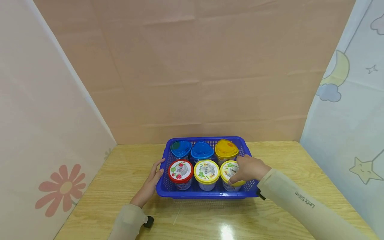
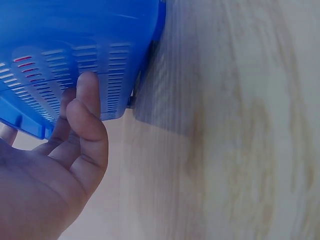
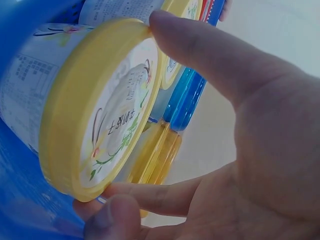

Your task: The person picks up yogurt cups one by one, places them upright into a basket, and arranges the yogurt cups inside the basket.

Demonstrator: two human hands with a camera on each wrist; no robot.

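A blue plastic basket (image 1: 207, 194) stands on the wooden table and holds several lidded tubs. My left hand (image 1: 151, 181) holds its left side, the thumb at the rim and the fingers (image 2: 89, 95) curled against the slotted outer wall. At the front right corner, my right hand (image 1: 250, 168) spans a yellow-lidded ice cream tub (image 3: 125, 115), thumb on one edge of the lid and fingers at the opposite edge. This tub sits in the basket. Beside it stand another yellow-lidded tub (image 1: 206, 170) and a red-lidded tub (image 1: 180, 170).
Along the basket's back row are two containers with blue lids, one on the left (image 1: 181, 148) and one in the middle (image 1: 202, 150), plus a yellow-lidded container (image 1: 226, 148). Behind the table (image 1: 120, 186) hangs a tan cloth (image 1: 195, 83); patterned sheets flank both sides.
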